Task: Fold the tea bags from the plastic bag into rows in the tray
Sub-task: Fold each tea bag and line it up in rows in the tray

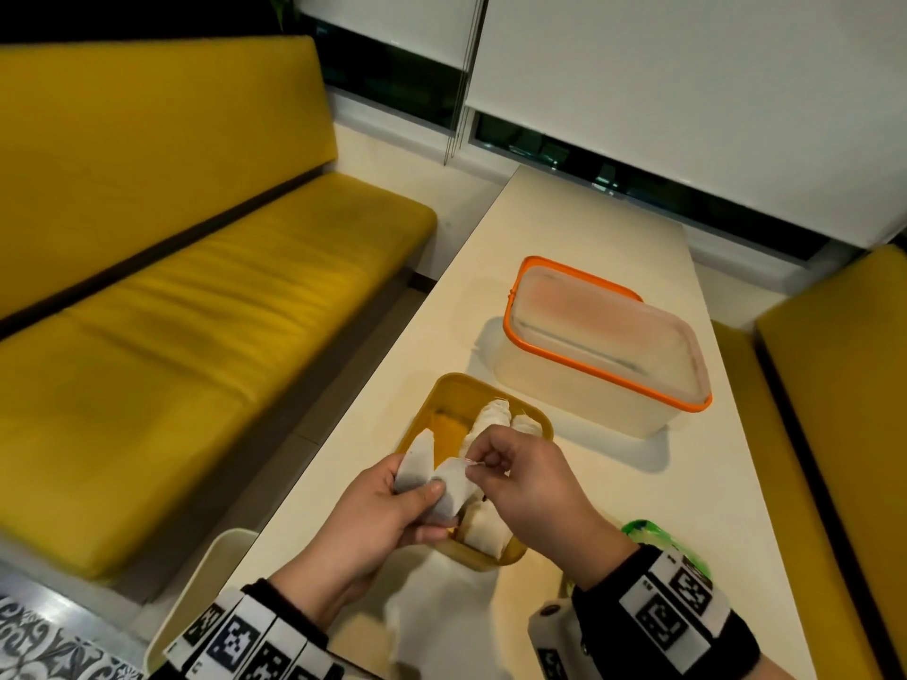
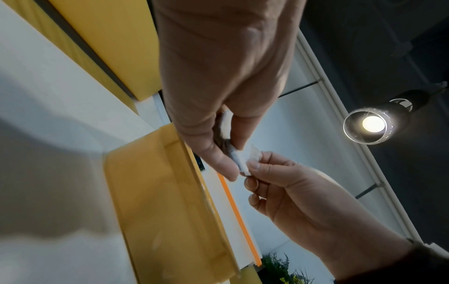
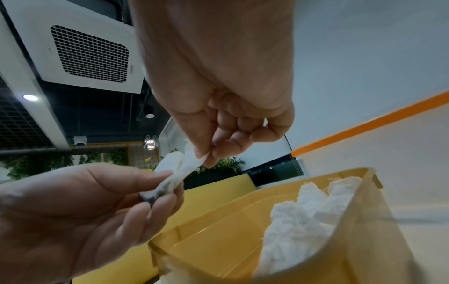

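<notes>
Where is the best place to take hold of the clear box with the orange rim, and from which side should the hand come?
Probably by its two long side walls, just under the orange rim, coming from above. The clear box stands upright on the white table, apart from the yellow tray, with its lid on, so the rim gives the fingers a ledge.

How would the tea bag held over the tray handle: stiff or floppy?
The tea bag probably handles floppy: it bends between the left hand and right hand. Likely light, since fingertip pinches hold it.
</notes>
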`<action>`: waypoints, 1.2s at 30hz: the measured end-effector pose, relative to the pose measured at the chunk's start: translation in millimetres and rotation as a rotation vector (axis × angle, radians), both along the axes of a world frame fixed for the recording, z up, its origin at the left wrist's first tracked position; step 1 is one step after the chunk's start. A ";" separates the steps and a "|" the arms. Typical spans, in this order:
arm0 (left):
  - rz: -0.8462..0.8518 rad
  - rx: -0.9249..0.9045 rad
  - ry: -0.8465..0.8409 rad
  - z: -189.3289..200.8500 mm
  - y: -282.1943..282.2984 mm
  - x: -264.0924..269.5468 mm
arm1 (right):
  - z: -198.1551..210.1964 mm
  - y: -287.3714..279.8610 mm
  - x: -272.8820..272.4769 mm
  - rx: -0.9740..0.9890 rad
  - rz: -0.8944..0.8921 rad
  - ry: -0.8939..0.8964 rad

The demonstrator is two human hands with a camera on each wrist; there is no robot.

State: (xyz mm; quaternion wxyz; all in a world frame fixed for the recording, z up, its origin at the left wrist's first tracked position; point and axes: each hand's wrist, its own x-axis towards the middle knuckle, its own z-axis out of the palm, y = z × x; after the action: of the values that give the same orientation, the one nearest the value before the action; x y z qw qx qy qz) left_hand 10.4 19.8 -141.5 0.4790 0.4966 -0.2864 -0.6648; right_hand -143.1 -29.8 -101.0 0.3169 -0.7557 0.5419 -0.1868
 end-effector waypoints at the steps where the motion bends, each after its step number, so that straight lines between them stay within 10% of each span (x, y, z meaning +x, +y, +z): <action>1: 0.021 0.000 -0.003 -0.6 -0.5 1.0 | -1.0 -2.8 -0.6 -0.006 -0.024 0.004; 25: 0.084 0.038 0.065 -2.6 3.6 13.4 | -49.6 -33.6 5.3 0.008 0.046 0.534; 36: -0.027 0.035 0.016 1.1 -0.6 5.0 | 7.1 -9.9 26.0 0.060 0.133 -0.074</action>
State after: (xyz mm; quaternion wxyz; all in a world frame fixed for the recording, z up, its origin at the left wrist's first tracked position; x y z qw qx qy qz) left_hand 15.4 19.2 -140.4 0.4635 0.4957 -0.2777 -0.6799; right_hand -117.1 -39.7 -93.9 0.3707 -0.7727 0.4839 -0.1768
